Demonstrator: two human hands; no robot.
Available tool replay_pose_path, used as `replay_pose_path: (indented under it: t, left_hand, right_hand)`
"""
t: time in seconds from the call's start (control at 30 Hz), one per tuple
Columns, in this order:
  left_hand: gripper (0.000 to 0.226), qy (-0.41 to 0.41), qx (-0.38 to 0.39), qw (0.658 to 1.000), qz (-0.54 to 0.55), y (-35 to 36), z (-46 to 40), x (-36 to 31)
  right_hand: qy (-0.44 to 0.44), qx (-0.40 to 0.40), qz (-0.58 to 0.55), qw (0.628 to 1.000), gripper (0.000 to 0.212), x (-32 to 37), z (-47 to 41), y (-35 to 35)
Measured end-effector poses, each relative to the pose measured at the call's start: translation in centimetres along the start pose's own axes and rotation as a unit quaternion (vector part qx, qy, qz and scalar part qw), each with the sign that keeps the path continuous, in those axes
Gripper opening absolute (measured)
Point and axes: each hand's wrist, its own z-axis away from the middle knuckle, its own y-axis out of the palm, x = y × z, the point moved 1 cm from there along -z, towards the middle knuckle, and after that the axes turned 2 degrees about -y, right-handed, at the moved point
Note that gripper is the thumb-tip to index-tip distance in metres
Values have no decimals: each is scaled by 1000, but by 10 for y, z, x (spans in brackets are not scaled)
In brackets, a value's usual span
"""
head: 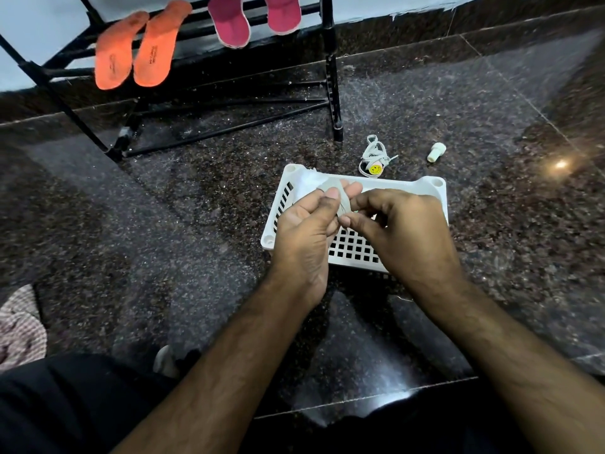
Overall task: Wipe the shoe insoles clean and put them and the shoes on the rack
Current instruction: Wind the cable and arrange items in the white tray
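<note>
Both hands work above a white plastic basket (437,188) on the dark floor. My left hand (306,231) grips a small grey insole (334,185), thumb on top. My right hand (399,224) pinches the same insole's lower edge; whether it also holds a cloth I cannot tell. Two orange insoles (137,49) lean on the black shoe rack (330,70) at the upper left, and two pink shoes (232,21) sit beside them on the same shelf. A tiny white shoe (375,160) with a yellow smiley and loose laces lies on the floor behind the basket.
A small white plastic cap (435,152) lies right of the tiny shoe. A checked cloth (19,326) sits at the left edge. My dark-clothed legs fill the bottom of the view. The floor is dark speckled granite with a raised skirting behind the rack.
</note>
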Motion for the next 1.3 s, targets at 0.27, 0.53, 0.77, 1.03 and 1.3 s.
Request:
replay_pose_path:
  t: [0.27, 0.53, 0.77, 1.03, 1.3]
  left_hand:
    - [43, -65, 53, 996, 28, 3, -2, 1]
    - [27, -13, -36, 997, -74, 4, 3, -9]
    - [28, 59, -89, 977, -185, -11, 2, -13]
    - [21, 100, -26, 956, -275, -14, -9, 6]
    - [48, 106, 60, 900, -419, 7, 2, 51]
  right_hand:
    - [101, -31, 32, 994, 19, -1, -2, -6]
    - [141, -7, 74, 987, 19, 10, -2, -11]
    - [142, -33, 117, 982, 23, 6, -5, -9]
    - [203, 58, -35, 977, 15, -46, -17, -52]
    - [248, 191, 50, 949, 15, -53, -15, -45]
